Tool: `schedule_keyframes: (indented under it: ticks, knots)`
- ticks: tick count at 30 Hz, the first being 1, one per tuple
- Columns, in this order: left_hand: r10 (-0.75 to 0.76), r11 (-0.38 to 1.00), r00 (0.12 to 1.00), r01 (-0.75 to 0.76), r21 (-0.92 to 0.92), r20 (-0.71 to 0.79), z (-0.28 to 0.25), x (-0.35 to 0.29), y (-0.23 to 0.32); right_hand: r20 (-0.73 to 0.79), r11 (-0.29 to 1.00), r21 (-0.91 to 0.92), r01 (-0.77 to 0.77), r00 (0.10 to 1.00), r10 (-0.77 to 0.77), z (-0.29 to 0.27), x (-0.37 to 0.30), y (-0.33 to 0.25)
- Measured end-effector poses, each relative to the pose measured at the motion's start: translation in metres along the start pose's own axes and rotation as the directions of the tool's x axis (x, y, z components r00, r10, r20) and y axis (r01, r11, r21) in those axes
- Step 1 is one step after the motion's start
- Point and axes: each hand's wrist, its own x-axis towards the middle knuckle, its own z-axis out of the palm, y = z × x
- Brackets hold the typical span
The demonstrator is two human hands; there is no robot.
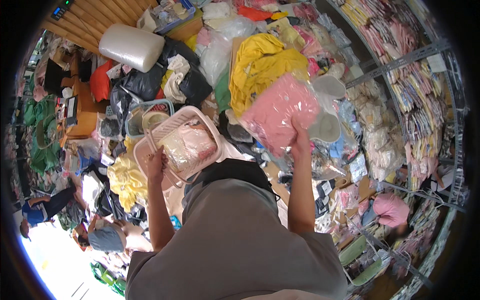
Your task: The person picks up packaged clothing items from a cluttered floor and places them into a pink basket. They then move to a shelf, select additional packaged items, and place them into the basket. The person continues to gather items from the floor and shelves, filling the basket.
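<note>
A pink plastic basket (216,131) hangs from the left hand (157,161), whose fingers are curled around its handle (171,176) at the near-left end. Inside lie clear-wrapped packages: a whitish one (176,154) on the left and a pale pink one (197,140) with darker pink at its edge on the right. The basket's long axis slants from lower left to upper right, its mouth facing up toward the head. Just beyond it, a light blue basket (134,125) holds a pale, round-rimmed container (154,118) and other things too small to make out. The right hand (301,140) has its fingers grasping a pink cloth package (281,110) in shiny clear plastic by its lower-right edge. The package is held out ahead and to the right of the body, in front of heaped yellow cloth (260,57); whether the two touch, I cannot tell. It is somewhat longer than wide, its long axis also running from lower left to upper right, with its broad side toward the head. Near the package's right side are two whitish tubs (330,86). At the far top, a blue crate (189,9) is filled with small items, and a roll of bubble wrap (131,47) lies near it.
</note>
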Motion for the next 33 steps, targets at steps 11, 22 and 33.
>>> schedule_keyframes:
  ticks: [11, 22, 33]
  knots:
    - [0.085, 0.996, 0.955, -0.080, -0.028, 0.284, -0.035, 0.159, 0.145, -0.560, 0.939, -0.329, -0.100, 0.821, -0.109, -0.065, 0.020, 0.164]
    - [0.292, 0.851, 0.942, -0.334, 0.404, 0.164, -0.003, 0.290, 0.311, -0.608, 0.498, -0.747, -0.440, 0.755, -0.245, 0.012, 0.074, 0.282]
    - [0.403, 0.772, 0.897, -0.441, 0.457, 0.184, 0.194, 0.412, 0.508, -0.601, 0.606, -0.707, -0.364, 0.761, -0.244, 0.125, 0.354, 0.189]
